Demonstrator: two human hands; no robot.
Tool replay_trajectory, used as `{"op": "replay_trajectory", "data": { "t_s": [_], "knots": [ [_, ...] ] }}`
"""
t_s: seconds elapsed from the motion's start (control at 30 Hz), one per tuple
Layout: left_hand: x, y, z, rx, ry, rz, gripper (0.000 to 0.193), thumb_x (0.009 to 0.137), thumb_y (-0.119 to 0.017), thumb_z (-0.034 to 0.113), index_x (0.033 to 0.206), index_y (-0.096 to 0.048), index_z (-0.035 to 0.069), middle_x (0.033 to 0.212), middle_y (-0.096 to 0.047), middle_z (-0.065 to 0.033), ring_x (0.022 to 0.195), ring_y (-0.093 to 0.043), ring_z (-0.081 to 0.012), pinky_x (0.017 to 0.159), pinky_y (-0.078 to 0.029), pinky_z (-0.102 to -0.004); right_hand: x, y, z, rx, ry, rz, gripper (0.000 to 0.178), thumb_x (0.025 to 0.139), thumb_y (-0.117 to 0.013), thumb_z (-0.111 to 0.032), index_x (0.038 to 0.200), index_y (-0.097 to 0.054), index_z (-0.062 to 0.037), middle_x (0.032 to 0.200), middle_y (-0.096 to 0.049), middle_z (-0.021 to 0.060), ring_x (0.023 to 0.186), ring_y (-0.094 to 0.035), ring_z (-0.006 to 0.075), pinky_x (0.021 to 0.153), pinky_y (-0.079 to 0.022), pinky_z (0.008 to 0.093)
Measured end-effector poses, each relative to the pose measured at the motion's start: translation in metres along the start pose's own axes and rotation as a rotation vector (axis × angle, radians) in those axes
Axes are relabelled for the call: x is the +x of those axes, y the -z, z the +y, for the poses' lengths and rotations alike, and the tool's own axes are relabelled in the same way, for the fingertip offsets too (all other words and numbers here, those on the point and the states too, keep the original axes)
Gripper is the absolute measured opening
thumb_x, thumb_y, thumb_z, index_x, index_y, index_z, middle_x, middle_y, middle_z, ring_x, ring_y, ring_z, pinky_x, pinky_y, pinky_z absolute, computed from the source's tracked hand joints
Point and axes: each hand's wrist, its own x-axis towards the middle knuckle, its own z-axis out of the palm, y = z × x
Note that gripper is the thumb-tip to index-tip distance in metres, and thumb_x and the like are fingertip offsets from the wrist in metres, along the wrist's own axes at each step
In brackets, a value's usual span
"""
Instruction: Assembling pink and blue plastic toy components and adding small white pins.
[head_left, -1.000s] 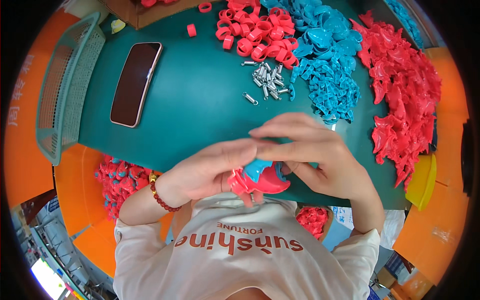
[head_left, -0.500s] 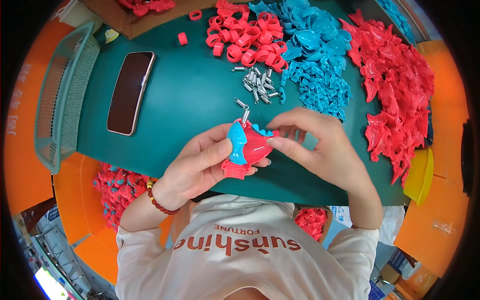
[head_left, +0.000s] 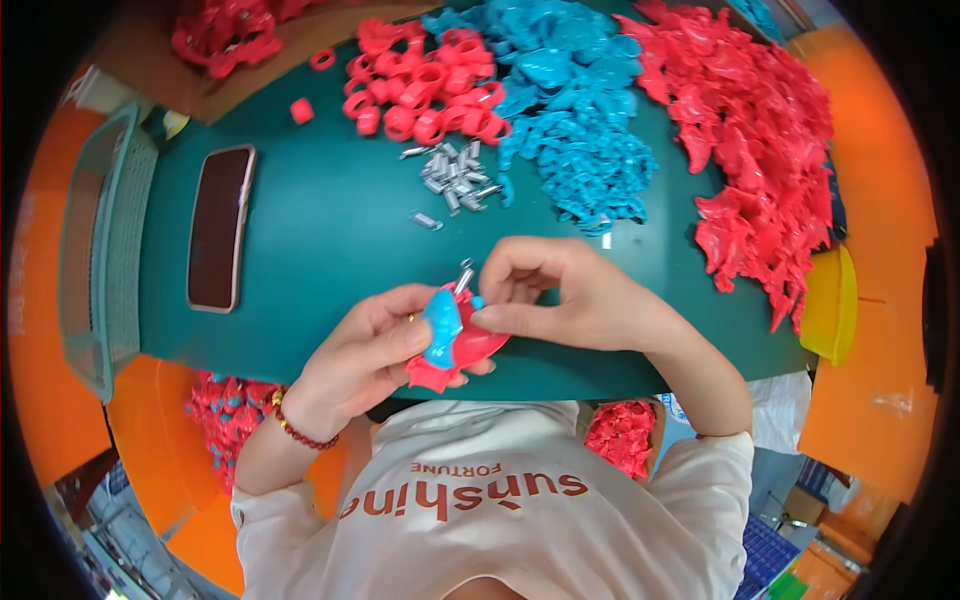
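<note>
A red and blue plastic toy piece (head_left: 441, 328) is gripped in my left hand (head_left: 372, 345), its thumb pressed on the blue shell and fingers behind. A small metal spring (head_left: 465, 278) sticks up from the toy's far end. My right hand (head_left: 548, 295) is closed at the toy's right side, thumb against the red shell. A bit of blue shows by its fingertips; the rest of that part is hidden. Beyond the hands lies a pile of metal springs (head_left: 456, 177), with one loose spring (head_left: 426, 220) nearer.
Red rings (head_left: 428, 85), blue plastic parts (head_left: 575, 150) and red shells (head_left: 755, 130) are heaped along the far and right side of the green table (head_left: 310, 260). A phone (head_left: 220, 228) and a green basket (head_left: 120, 250) are left. A yellow container (head_left: 830, 305) stands right.
The whole view has shifted, and the table things sit further left. My right fingers have moved from the red shell's tip toward the spring end, covering most of the blue toothed strip.
</note>
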Motion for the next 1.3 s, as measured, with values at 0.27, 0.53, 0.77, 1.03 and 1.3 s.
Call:
{"op": "replay_trajectory", "data": {
  "t_s": [0.27, 0.53, 0.77, 1.03, 1.3],
  "knots": [
    [-0.005, 0.007, 0.001, -0.154, -0.068, -0.108, 0.053, 0.091, -0.055, 0.023, 0.132, -0.033, -0.003, 0.127, -0.045, -0.0265, 0.1, -0.06, -0.0404, 0.077, -0.056, -0.042, -0.027, 0.123, 0.012, -1.604, 0.039, 1.106, 0.013, 0.083, -0.061, -0.015, 0.088, -0.062, -0.0032, 0.09, -0.063, 0.0106, 0.086, -0.06, 0.0276, 0.07, -0.05, 0.0365],
    [-0.004, 0.005, 0.006, -0.168, -0.139, -0.052, 0.07, 0.089, -0.057, 0.032, 0.137, -0.024, -0.005, 0.133, -0.039, -0.0271, 0.097, -0.062, -0.0377, 0.072, -0.058, -0.0384, -0.05, 0.139, 0.026, -1.275, -0.055, 1.117, 0.01, 0.083, -0.059, -0.012, 0.087, -0.058, -0.0034, 0.087, -0.061, 0.0083, 0.089, -0.058, 0.0203, 0.073, -0.048, 0.0324],
    [0.004, 0.001, 0.005, -0.208, -0.158, -0.307, 0.073, 0.087, -0.06, 0.034, 0.137, -0.024, -0.005, 0.141, -0.028, -0.0287, 0.097, -0.062, -0.0386, 0.068, -0.059, -0.0381, -0.034, 0.025, -0.016, -0.056, 0.149, 0.198, 0.03, 0.084, -0.063, -0.002, 0.112, -0.053, -0.0002, 0.099, -0.06, 0.0044, 0.093, -0.056, 0.0098, 0.082, -0.045, 0.026],
    [0.002, -0.003, -0.004, -0.247, -0.19, -0.075, 0.068, 0.092, -0.052, 0.032, 0.139, -0.02, -0.004, 0.126, -0.047, -0.022, 0.103, -0.06, -0.0332, 0.077, -0.057, -0.0356, -0.01, -0.021, 0.01, -0.19, 0.266, 0.534, 0.046, 0.081, -0.067, -0.001, 0.123, -0.049, 0.0001, 0.108, -0.058, 0.0071, 0.098, -0.057, 0.0132, 0.087, -0.045, 0.0281],
    [0.005, -0.015, -0.023, -0.262, -0.235, 0.021, 0.066, 0.089, -0.056, 0.031, 0.138, -0.025, 0.0, 0.125, -0.048, -0.0217, 0.107, -0.057, -0.0342, 0.08, -0.055, -0.0399, 0.002, -0.041, 0.02, -0.576, 0.463, 0.737, 0.09, 0.054, -0.083, -0.005, 0.134, -0.04, -0.0013, 0.127, -0.052, 0.0167, 0.115, -0.052, 0.0284, 0.097, -0.04, 0.0363]
  ]
}}
